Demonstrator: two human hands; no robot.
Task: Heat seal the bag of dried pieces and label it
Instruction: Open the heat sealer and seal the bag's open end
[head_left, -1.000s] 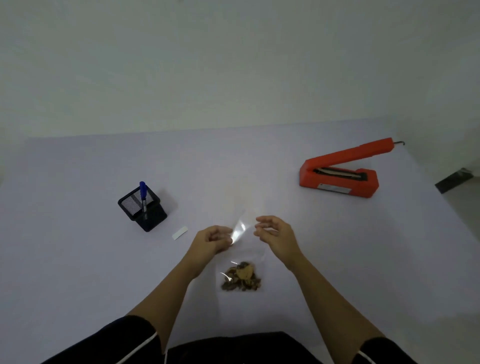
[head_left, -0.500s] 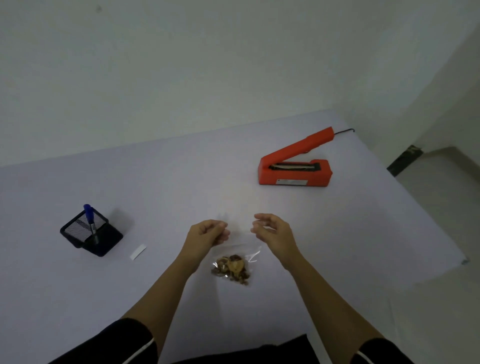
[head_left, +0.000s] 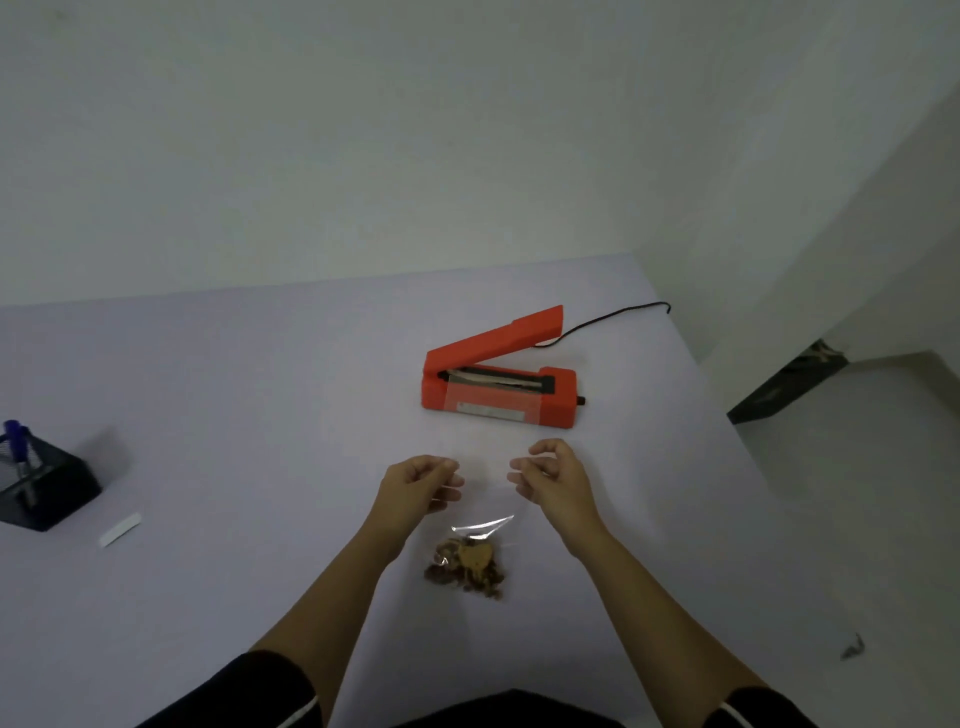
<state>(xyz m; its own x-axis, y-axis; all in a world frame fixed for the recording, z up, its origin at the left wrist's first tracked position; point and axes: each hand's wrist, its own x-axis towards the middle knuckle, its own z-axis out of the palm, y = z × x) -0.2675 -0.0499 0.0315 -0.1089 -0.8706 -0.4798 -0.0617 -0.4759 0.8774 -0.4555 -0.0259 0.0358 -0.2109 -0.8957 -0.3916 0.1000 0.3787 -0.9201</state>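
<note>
The clear bag (head_left: 477, 526) was seen low at the centre of the table (head_left: 260, 395), between the two hands and just in front of the person. The dried pieces (head_left: 464, 569), brown and tan, were gathered at its bottom end, nearest the person. A bright crease was caught across the film above them. The bag's upper corners appeared to be pinched, one by each hand, though the film was almost invisible there and the contact could not be made out with certainty. The left hand (head_left: 415, 486) was held with its fingers curled inward toward the thumb at the bag's left corner. The right hand (head_left: 556, 480) was likewise curled, its thumb and forefinger brought close together at the right corner. Both forearms were bare, and dark sleeves were seen at the bottom edge.

Beyond the hands, the orange heat sealer (head_left: 498, 400) was set on the table with its arm raised, and a black cord (head_left: 613, 318) was trailed off behind it. Well apart on the left, a black mesh holder (head_left: 47, 493) with a blue pen (head_left: 15, 441) upright in it was partly cut off by the frame, and a small white label (head_left: 120, 529) was laid flat just beside it
</note>
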